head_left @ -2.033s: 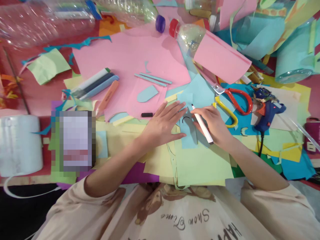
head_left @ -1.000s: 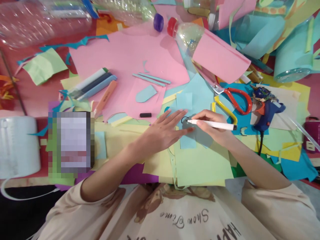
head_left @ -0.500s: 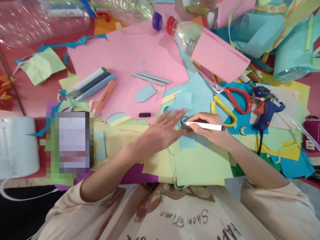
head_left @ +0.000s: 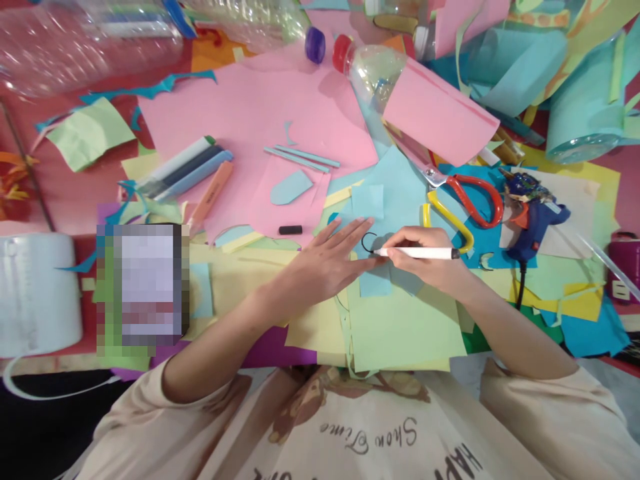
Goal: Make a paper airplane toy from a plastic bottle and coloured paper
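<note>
marking light-blue paper (head_left: 375,284), the right hand (head_left: 427,268) grasps a white marker (head_left: 425,253), tip at a black curve's (head_left: 363,243) lower end; the left hand (head_left: 330,267) lies flat — gripping nothing — across the paper's left edge. advised: firm palm, one even stroke.

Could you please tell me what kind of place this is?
Probably a craft worktable: scissors and a blue glue gun lie among cut coloured paper, and the right hand holds a marker. The wider room is mostly out of view.
</note>
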The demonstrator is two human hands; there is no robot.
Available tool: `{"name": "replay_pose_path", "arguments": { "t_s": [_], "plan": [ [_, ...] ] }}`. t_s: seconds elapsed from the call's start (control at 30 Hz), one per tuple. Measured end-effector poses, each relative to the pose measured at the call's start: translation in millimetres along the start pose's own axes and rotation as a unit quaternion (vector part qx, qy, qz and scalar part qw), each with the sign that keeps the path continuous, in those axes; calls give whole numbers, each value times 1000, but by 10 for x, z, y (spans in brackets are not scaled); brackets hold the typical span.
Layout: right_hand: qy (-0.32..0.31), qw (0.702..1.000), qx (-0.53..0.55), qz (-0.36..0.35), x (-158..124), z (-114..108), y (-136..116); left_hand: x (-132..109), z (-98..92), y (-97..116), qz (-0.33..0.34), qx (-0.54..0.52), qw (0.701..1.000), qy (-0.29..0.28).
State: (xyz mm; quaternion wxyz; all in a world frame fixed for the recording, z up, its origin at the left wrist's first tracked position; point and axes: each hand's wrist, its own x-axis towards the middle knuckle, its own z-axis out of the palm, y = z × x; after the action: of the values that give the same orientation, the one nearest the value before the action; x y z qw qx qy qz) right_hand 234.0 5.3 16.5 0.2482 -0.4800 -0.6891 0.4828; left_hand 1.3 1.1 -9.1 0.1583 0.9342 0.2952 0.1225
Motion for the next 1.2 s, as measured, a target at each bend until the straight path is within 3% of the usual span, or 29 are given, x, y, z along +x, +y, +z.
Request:
{"name": "replay_pose_path", "arguments": {
  "t_s": [0.27,0.77,1.2],
  "plan": [
    [92,996,-11,-8,-5,-27,-4,-18,44,-10,1,14,1000,20],
    [77,995,-57,4,1,-18,24,-13,33,-6,4,23,999,24],
    [64,998,-4,15,0,-60,-33,-14,39,-6,-3,1,1000,22]
  ]
}}
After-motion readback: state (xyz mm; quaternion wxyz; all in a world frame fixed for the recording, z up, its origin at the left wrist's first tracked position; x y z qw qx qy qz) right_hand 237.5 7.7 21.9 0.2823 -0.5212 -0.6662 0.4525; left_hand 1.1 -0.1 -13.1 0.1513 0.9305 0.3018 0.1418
